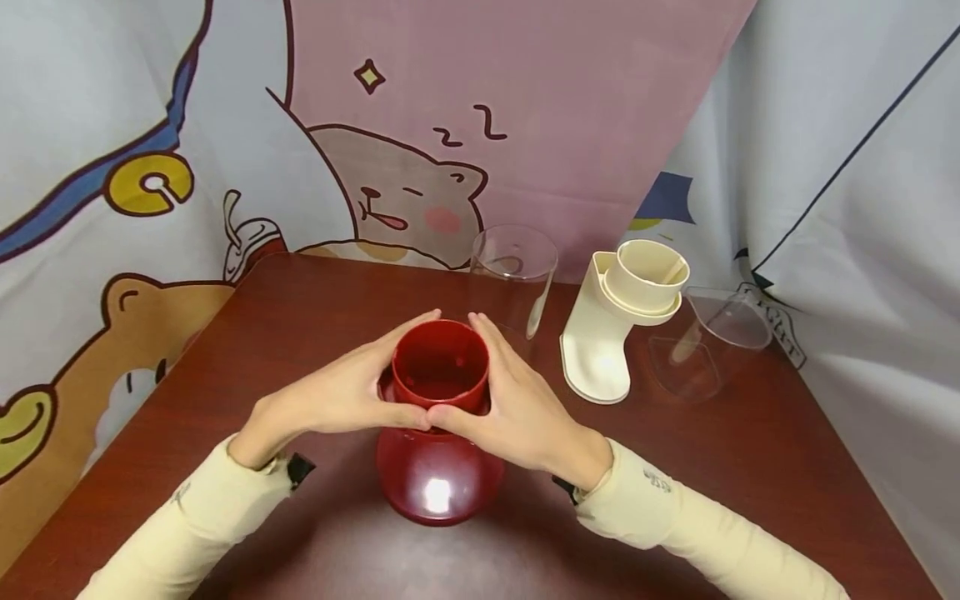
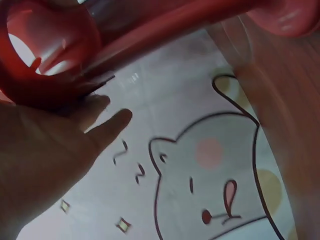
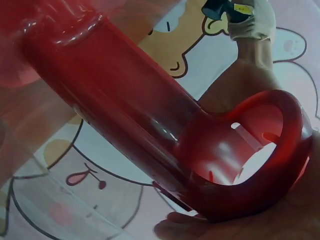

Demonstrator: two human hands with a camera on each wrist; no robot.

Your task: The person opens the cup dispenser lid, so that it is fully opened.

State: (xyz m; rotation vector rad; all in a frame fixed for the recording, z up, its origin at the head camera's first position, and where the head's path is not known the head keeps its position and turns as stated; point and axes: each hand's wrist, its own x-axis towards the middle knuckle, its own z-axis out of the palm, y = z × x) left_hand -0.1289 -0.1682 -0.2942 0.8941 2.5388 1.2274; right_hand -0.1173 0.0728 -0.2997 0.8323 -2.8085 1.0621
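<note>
A glossy red stand (image 1: 439, 479) with a wide round base is upright on the table in front of me. Its column (image 3: 125, 90) rises to a round, hollow holder (image 1: 442, 354) at the top. My left hand (image 1: 333, 392) holds this holder from the left, while my right hand (image 1: 528, 408) grips the opposite side. The two thumbs meet at the near side, and the fingers reach round toward the back. Through the holder's open bottom, light shows in the right wrist view.
Behind my right hand stands a clear cup (image 1: 513, 271). Right of it is a cream stand (image 1: 596, 358) with a round cup (image 1: 648, 287) on top. A clear jug (image 1: 723, 342) stands farther right. Printed curtains (image 1: 570, 108) surround the brown table (image 1: 292, 308).
</note>
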